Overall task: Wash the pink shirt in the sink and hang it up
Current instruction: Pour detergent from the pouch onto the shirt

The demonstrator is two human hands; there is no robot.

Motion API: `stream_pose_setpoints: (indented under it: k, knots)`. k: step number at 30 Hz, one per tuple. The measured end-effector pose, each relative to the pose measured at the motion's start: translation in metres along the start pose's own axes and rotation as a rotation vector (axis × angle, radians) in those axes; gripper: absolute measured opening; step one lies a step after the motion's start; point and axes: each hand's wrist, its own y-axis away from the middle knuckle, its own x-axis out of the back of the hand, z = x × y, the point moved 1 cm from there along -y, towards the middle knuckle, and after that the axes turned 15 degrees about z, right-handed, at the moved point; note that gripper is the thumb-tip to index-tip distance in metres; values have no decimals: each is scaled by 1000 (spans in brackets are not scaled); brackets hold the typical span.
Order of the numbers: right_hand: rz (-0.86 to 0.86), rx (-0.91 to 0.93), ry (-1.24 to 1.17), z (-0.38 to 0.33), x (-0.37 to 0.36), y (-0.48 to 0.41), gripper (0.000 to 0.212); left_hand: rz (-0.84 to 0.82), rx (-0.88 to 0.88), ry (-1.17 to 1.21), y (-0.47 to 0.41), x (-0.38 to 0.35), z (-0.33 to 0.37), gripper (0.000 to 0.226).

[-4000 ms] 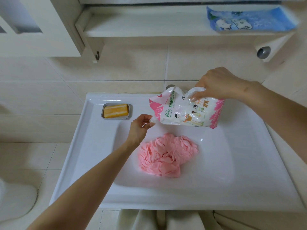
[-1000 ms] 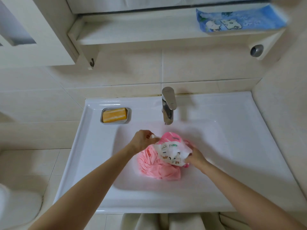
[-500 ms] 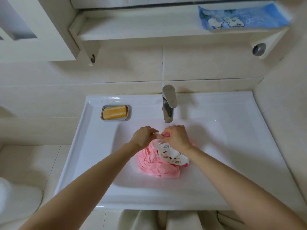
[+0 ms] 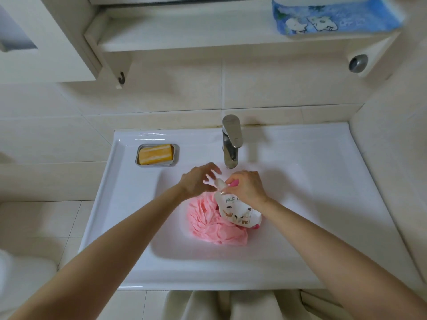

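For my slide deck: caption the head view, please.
Right hand holds a detergent pouch over the pink shirt in the sink.

Bare forearms point(image 4: 129, 241), bare left hand point(image 4: 196, 181) and right hand point(image 4: 247, 187); creased beige garment point(image 4: 231, 306) below.

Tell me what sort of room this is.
Most likely a home bathroom: a white sink with a faucet, a bar of soap in a dish on its ledge, and a tiled wall behind.

Left grip point(image 4: 196, 181) now loose beside pouch point(image 4: 238, 211)
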Motion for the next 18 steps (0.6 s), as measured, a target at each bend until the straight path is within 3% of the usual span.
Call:
stream_pose_setpoints:
  k: [2, 4, 6, 8, 9, 11, 14, 18]
  knots:
    - [-12, 8, 7, -1, 2, -1, 35, 53, 58, 27, -1, 2, -1, 51]
    - [-32, 34, 24, -3, 1, -1, 34, 90, 167, -98, -1, 1, 5, 52]
    - [-36, 49, 41, -5, 0, -1, 33, 56, 81, -217, -2, -6, 7, 44]
    - [-29, 46, 44, -3, 0, -2, 31, 42, -63, -167, 1, -1, 9, 29]
    - [-29, 47, 50, -3, 0, -2, 30, 31, -106, -118, 1, 1, 9, 40]
    - [-42, 62, 66, -5, 1, -2, 31, 39, 5, -49, -1, 4, 7, 50]
    - [-60, 72, 89, -10, -2, 1, 33, 6, 181, -174, -4, -4, 11, 59]
    - [-61, 62, 73, -7, -1, 4, 30, -42, -20, -221, -3, -1, 17, 34]
